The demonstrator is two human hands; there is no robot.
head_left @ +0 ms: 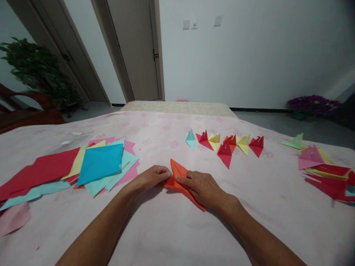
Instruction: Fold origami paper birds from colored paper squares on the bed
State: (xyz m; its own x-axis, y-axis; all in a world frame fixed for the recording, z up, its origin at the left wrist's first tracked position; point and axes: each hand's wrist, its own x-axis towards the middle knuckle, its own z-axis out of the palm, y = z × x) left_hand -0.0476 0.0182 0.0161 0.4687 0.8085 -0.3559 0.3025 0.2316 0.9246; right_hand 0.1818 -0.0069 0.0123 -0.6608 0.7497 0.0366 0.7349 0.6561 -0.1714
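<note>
An orange sheet of folded paper (pixel 180 170) lies on the table in front of me, creased into a pointed shape. My left hand (pixel 155 175) pinches its left edge between thumb and fingers. Across its right side rests my right hand (pixel 203 186), the index finger pressed on the middle of the fold and the other fingers lying over the paper. One corner points away from me, and another sticks out below the right hand. Part of the paper is hidden under the right fingers.
Left, a pile of coloured paper has a blue sheet (pixel 101 162) on top beside red sheets (pixel 44 168). Beyond my right hand stand several small folded paper cranes, including a red crane (pixel 225 153) and a light blue one (pixel 190 139). More folded pieces (pixel 330 181) lie far right.
</note>
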